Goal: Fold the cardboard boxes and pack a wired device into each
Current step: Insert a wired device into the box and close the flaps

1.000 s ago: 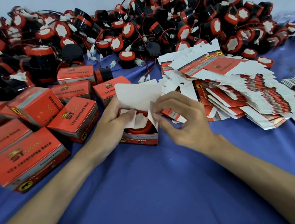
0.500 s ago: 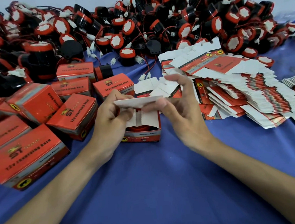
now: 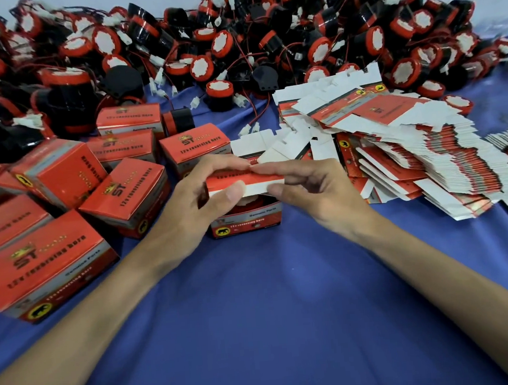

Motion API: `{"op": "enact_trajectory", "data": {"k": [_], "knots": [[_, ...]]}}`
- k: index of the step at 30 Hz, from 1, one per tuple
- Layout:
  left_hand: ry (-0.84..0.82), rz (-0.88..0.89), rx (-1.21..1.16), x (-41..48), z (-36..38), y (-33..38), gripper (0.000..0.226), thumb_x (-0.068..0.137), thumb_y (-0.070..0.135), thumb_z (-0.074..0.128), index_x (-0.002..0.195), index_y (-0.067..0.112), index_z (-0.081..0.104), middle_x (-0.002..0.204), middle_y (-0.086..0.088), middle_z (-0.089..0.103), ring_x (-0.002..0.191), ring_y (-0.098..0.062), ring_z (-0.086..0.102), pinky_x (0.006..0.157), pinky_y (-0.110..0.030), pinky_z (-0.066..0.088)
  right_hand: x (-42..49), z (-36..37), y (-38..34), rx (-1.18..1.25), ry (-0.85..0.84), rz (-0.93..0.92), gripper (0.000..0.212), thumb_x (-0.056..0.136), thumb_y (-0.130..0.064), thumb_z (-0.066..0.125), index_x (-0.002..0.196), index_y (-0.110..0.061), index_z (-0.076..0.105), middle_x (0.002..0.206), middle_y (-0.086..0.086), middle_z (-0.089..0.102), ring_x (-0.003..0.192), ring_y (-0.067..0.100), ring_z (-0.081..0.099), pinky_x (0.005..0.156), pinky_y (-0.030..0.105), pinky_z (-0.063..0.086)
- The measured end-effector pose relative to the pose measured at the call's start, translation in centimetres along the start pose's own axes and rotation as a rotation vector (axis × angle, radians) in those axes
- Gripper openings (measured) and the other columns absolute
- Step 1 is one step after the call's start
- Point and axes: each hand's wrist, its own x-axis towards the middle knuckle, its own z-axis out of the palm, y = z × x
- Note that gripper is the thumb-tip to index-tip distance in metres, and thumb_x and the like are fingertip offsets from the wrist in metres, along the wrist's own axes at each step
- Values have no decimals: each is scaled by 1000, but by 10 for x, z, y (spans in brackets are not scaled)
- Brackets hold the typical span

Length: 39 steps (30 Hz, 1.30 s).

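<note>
Blue cloth [image 3: 258, 330] covers the table, smooth and matte. Across the back runs a heap of devices [image 3: 263, 38]: round black plastic bodies, red rims, white faces, thin red and black wires with white plugs. To the right, a fanned stack of flat box blanks [image 3: 421, 153], glossy red print on one side, plain white card on the other, edges notched. To the left, a cluster of closed boxes [image 3: 50, 262], red, squarish, glossy, with black lettering.

Centre, the open box [image 3: 246, 222] stands upright on the cloth, just in front of the blanks and beside the closed ones. Left hand [image 3: 186, 207] and right hand [image 3: 320, 189] meet over it. Both pinch the lid [image 3: 245, 179], a red panel with a white tuck strip along its near edge, held roughly level above the box mouth. The left thumb sits on the white strip, with the fingers curled over the top. The right index finger lies flat along the top edge, thumb under the strip's right end, other fingers loosely spread. A red-rimmed device [image 3: 249, 203] sits inside the box, directly under the lid, mostly hidden.
</note>
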Motion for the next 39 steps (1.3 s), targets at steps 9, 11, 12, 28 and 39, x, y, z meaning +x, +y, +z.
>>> {"op": "enact_trajectory", "data": {"k": [9,11,12,28,39], "knots": [[55,216,504,4,-10,-1,43,89,29,59,130,16,53,133,5,56,126,-6,50,106,-28,41,1,5,0,-443,93,-130,31,88,-6,66,118,-11,67,95,10,75,101,11,65,106,21,39],[62,289,554,4,-11,-3,43,91,28,58,130,15,50,129,3,57,124,-9,51,106,-29,42,2,7,2,-551,127,-203,31,87,-9,67,118,-10,67,88,15,75,82,25,71,110,27,36],[61,327,574,5,-12,-4,42,91,27,58,130,12,49,127,2,58,123,-11,52,105,-30,43,2,9,3,-597,149,-247,31,85,-9,68,116,-9,67,82,16,74,75,31,70,110,29,37],[-45,472,756,4,-19,-10,51,88,28,64,128,-2,55,132,-7,57,128,-22,51,109,-39,40,-3,11,18,-999,156,-586,30,90,-20,60,114,-5,69,81,7,75,82,26,72,103,45,39],[25,530,842,6,-15,-13,42,89,22,59,119,-8,58,127,-9,56,122,-29,54,103,-39,43,-9,10,21,-1127,83,-610,39,90,-2,61,129,-2,58,93,9,73,108,28,66,98,42,48]]}}
